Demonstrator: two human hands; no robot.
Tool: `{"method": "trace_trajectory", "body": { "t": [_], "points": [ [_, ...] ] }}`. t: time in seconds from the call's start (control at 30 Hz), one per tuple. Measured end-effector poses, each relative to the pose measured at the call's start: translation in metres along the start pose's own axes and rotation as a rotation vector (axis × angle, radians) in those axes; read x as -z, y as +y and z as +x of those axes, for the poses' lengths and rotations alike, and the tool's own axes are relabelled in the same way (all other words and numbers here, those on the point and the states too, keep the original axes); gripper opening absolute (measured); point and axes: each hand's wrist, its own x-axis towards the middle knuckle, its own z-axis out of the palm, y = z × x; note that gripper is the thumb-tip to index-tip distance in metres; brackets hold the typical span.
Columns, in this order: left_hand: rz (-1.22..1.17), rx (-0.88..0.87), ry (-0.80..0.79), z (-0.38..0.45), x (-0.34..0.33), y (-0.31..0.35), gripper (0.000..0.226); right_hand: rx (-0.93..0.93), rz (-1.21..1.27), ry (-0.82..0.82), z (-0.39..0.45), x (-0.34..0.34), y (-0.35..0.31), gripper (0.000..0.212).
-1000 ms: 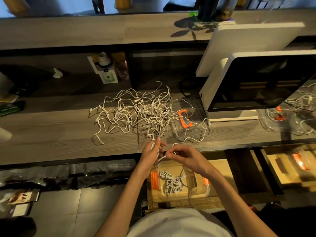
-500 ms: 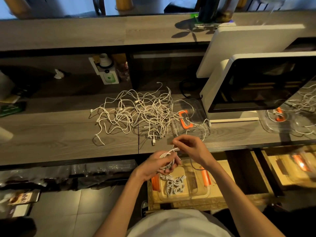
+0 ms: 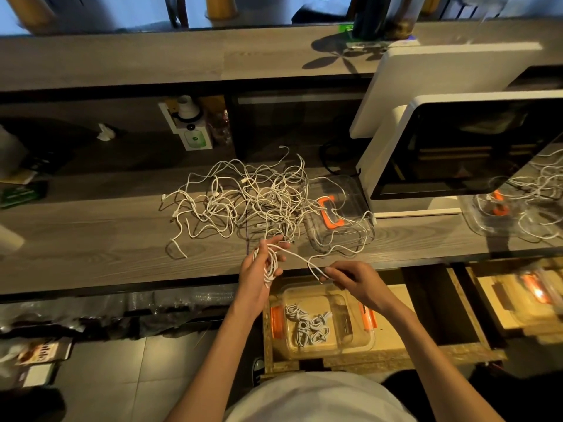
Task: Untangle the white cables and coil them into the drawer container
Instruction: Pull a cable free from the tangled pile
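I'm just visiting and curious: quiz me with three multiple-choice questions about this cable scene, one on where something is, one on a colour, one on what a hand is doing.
1. Where does the clear container with coiled cables sit?
A. on the floor
B. in the open drawer below the counter
C. on the monitor

2. What colour are the container's clips?
A. orange
B. green
C. blue

3. What is the left hand doing?
A. resting flat on the counter
B. holding loops of a white cable
C. closing the drawer

Answers:
1 B, the container lies inside the pulled-out wooden drawer.
2 A, orange clips show at both its ends.
3 B, cable loops hang round its fingers while the right hand pinches the strand's other part.
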Motion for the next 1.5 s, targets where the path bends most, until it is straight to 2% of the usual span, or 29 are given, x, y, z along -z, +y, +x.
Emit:
{"method": "trace_trajectory", "body": {
  "t": [0.13,0.23,0.3,0.4,0.47,0.57,0.73,0.83,0.97,1.1,1.3,1.37,1.5],
  "points": [
    [-0.175,0.038,0.095,0.001,-0.002,0.000,0.043,-0.031,0.111,0.046,-0.007,-0.012,0.001,0.020],
    [-0.322,0.047,0.134,0.004,-0.001,0.002,0.040,-0.052,0.105,-0.034,-0.014,-0.016,0.001,0.017],
    [-0.269,0.035,0.153,0.005,0.002,0.000,0.038,-0.070,0.131,-0.160,-0.017,-0.015,-0.007,0.018],
    [-0.070,-0.014,0.176,0.005,0.003,-0.007,0.034,-0.070,0.125,-0.350,-0.017,-0.012,-0.023,0.021],
    [0.110,-0.035,0.166,0.004,0.003,-0.009,0.035,-0.046,0.115,-0.382,-0.014,-0.010,-0.033,0.021],
    [0.346,0.028,0.123,0.001,-0.001,-0.010,0.038,-0.013,0.167,-0.293,-0.008,-0.007,-0.045,0.016],
    [0.515,0.137,0.046,-0.007,-0.011,-0.012,0.048,0.023,0.202,-0.111,0.006,-0.011,-0.056,0.012],
    [0.439,0.231,-0.006,-0.010,-0.019,-0.013,0.065,0.013,0.187,0.007,0.013,-0.014,-0.059,0.011],
    [0.337,0.327,-0.070,-0.011,-0.024,-0.013,0.073,0.090,0.049,0.080,0.027,-0.013,-0.063,0.011],
    [0.203,0.399,-0.261,-0.015,-0.025,-0.012,0.092,0.172,-0.038,0.120,0.035,-0.008,-0.066,0.016],
    [0.184,0.365,-0.444,-0.013,-0.019,-0.012,0.080,0.083,-0.044,0.116,0.041,-0.008,-0.045,0.023],
    [0.225,0.351,-0.443,-0.014,-0.018,-0.011,0.070,0.037,0.011,0.080,0.038,-0.009,-0.038,0.028],
    [0.285,0.311,-0.376,-0.014,-0.017,-0.011,0.065,-0.030,0.135,0.002,0.028,-0.007,-0.028,0.013]
  ]
}}
